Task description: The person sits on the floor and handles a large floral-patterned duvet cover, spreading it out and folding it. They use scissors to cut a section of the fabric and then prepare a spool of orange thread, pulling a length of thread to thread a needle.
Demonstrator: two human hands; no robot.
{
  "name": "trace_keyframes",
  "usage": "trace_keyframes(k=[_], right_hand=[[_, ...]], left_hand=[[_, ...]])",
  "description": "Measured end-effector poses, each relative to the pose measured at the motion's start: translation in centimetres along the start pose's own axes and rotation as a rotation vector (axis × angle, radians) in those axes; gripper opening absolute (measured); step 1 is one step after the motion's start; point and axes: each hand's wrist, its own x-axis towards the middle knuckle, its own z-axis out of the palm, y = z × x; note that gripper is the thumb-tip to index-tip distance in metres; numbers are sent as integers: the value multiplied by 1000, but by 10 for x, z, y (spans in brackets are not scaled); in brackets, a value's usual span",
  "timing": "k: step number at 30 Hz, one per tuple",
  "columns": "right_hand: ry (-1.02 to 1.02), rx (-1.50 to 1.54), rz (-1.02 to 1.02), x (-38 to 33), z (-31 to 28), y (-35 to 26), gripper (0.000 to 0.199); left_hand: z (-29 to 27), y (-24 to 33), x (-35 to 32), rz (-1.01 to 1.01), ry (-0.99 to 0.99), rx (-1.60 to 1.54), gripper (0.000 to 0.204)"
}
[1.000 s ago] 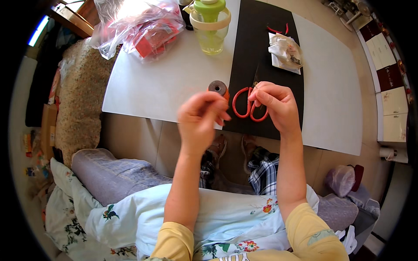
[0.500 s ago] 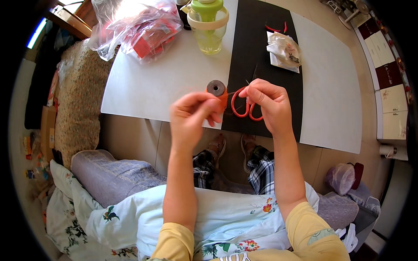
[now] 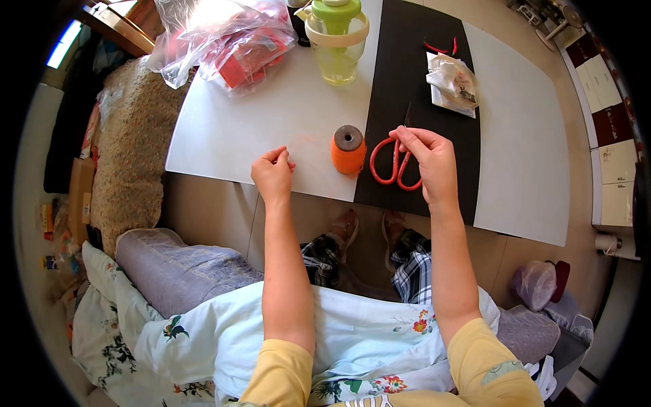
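My left hand (image 3: 273, 178) hovers over the near edge of the white tabletop, its fingers pinched; anything in them is too small to see. My right hand (image 3: 434, 161) is closed in a pinch above the red-handled scissors (image 3: 384, 178). Its fingertips overlap the middle of the scissors, and what they hold I cannot make out. The scissors lie on the black strip, blades pointing away from me. Between my hands an orange thread spool (image 3: 348, 157) stands upright near the table edge, its dark round end with a hole facing up.
Clear plastic bags with red contents (image 3: 244, 57) lie at the table's far left. Beside them stands a green-lidded cup (image 3: 337, 47) with pale liquid. A white packet (image 3: 453, 85) and red chillies (image 3: 444, 49) are on the black strip (image 3: 413, 27). Floral fabric (image 3: 271, 319) covers my lap.
My left hand has moved left, away from the spool, which now shows fully. My right hand stays by the scissors, still pinched. The whole view has shifted slightly.
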Motion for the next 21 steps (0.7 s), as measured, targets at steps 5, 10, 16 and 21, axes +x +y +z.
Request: trace_keyframes(k=[5,10,16,21], right_hand=[[11,27,7,1,-1,-2,20],[18,60,21,3,-8,-2,19],[-30,61,42,4,-10,-1,20],[-16,-107,-77,3,-4,1,20]], left_hand=[[-1,7,-4,195,-48,159,40],[-26,19,-7,286,-265,547,54],[-31,11,-6,-107,-390,613,59],[-21,-3,4,46,14,690,64]])
